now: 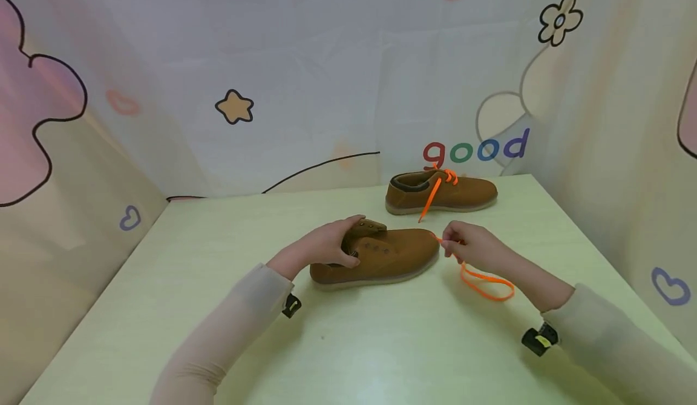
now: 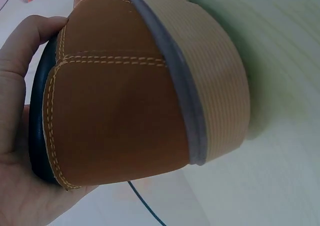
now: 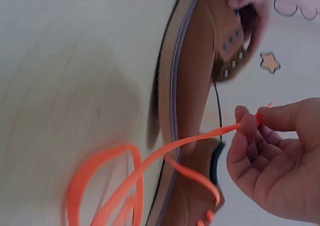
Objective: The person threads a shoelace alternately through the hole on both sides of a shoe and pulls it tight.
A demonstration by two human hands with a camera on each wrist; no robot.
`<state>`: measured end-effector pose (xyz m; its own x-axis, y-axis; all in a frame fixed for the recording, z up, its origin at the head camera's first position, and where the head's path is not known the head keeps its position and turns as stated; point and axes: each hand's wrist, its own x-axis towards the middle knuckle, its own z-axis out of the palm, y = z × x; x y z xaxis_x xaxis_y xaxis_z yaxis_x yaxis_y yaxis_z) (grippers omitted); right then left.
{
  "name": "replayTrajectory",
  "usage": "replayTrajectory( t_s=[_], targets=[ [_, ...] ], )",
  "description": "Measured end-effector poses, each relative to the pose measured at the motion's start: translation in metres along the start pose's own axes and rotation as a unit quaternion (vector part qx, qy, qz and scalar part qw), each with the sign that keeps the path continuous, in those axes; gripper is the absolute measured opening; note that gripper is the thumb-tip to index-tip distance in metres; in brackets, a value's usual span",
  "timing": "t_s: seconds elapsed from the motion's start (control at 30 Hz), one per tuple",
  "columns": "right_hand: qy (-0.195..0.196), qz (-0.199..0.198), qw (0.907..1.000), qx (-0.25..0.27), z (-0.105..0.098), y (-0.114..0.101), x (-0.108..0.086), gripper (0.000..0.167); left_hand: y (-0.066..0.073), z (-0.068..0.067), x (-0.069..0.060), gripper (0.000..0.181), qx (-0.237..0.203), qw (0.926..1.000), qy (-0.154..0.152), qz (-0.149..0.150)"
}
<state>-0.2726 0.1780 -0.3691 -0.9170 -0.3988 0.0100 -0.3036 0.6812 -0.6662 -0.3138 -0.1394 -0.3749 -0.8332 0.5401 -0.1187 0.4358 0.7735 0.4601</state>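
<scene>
A brown shoe [image 1: 403, 253] without a lace sits upright on the table, toe to the right. My left hand [image 1: 329, 244] holds it at the collar, the thumb over the near edge; in the left wrist view the thumb [image 2: 30, 40] lies on the dark collar above the stitched heel. Between thumb and finger, my right hand [image 1: 474, 244] pinches an orange shoelace [image 1: 492, 296] close to its tip, just past the toe. In the right wrist view the rest of the shoelace [image 3: 120, 191] hangs in a loop. Empty eyelets [image 3: 230, 40] show on the shoe's flaps.
A second brown shoe [image 1: 468, 193], laced in orange with one lace end hanging down its side, stands behind at the table's back edge. The pale table [image 1: 218, 284] is enclosed by printed cloth [image 1: 305, 78] at the back and sides.
</scene>
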Motion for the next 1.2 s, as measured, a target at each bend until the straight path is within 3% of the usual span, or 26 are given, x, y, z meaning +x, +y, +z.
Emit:
replayTrajectory(
  t_s=[0.07, 0.13, 0.23, 0.3, 0.37, 0.47, 0.67, 1.2],
  targets=[
    [-0.016, -0.012, 0.9997, 0.016, 0.010, -0.008, 0.006, 0.010, 0.005, 0.000, -0.001, 0.098, 0.005, 0.9998, 0.017, 0.004],
    [-0.028, -0.019, 0.9991, 0.023, 0.020, -0.014, 0.011, 0.011, 0.013, -0.001, -0.003, 0.093, 0.024, 0.9979, 0.058, 0.020],
    [-0.019, -0.031, 0.9992, 0.014, 0.032, -0.020, 0.018, 0.011, 0.027, -0.001, -0.008, 0.068, 0.053, 0.9886, 0.132, 0.049],
    [0.000, -0.035, 0.9994, 0.006, 0.038, -0.022, 0.023, 0.010, 0.037, -0.002, -0.008, 0.048, 0.068, 0.9828, 0.159, 0.063],
    [0.021, -0.037, 0.9991, -0.003, 0.043, -0.024, 0.028, 0.009, 0.045, -0.002, -0.006, 0.035, 0.070, 0.9833, 0.156, 0.063],
    [0.035, -0.029, 0.9989, -0.009, 0.048, -0.028, 0.035, 0.009, 0.050, 0.001, -0.001, 0.030, 0.080, 0.9877, 0.129, 0.038],
    [0.021, -0.006, 0.9997, -0.002, 0.059, -0.030, 0.042, 0.012, 0.049, 0.012, 0.004, 0.021, 0.092, 0.9905, 0.102, -0.002],
    [0.021, 0.003, 0.9997, 0.016, 0.062, -0.033, 0.040, 0.016, 0.054, 0.016, 0.001, 0.018, 0.066, 0.9889, 0.132, 0.016]
  ],
)
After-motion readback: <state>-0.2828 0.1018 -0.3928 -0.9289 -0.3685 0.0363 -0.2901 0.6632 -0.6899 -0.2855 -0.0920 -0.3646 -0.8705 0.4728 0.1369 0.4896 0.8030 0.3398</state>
